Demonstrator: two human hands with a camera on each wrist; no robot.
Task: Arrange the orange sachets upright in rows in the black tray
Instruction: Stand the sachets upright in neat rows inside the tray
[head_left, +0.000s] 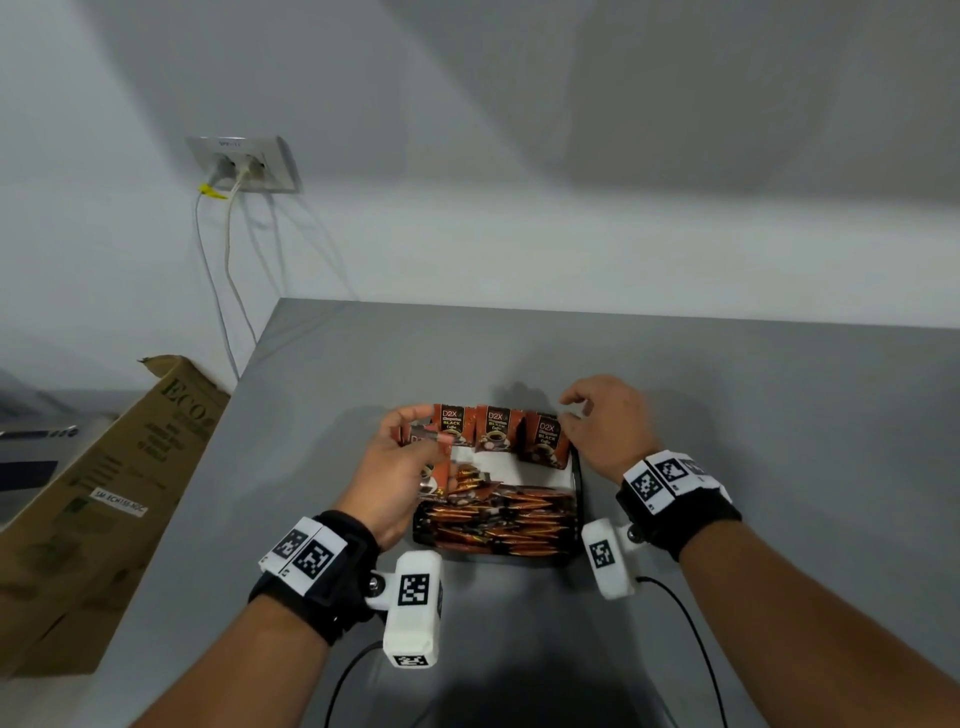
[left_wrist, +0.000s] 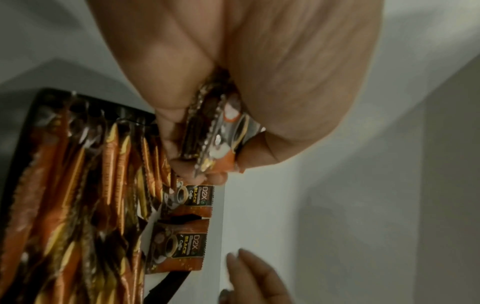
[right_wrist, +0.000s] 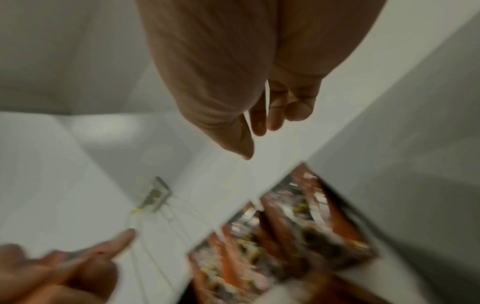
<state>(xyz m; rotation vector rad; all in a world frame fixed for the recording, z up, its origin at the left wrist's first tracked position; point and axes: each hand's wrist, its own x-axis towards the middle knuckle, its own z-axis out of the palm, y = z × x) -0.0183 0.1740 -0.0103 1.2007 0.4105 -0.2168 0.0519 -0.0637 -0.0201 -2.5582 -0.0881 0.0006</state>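
Over the tray's (head_left: 576, 499) far end, our left hand (head_left: 400, 467) pinches a few sachets (left_wrist: 218, 131) ready to extend the upright row (head_left: 496, 431), while our right hand (head_left: 605, 426), fingers loose and empty, hovers beside it, probably steadying.

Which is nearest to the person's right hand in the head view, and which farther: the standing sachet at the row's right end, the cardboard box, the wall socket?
From the right hand:
1. Right-end standing sachet, beside the fingertips.
2. Wall socket, far upper left.
3. Cardboard box, far left, off the table.
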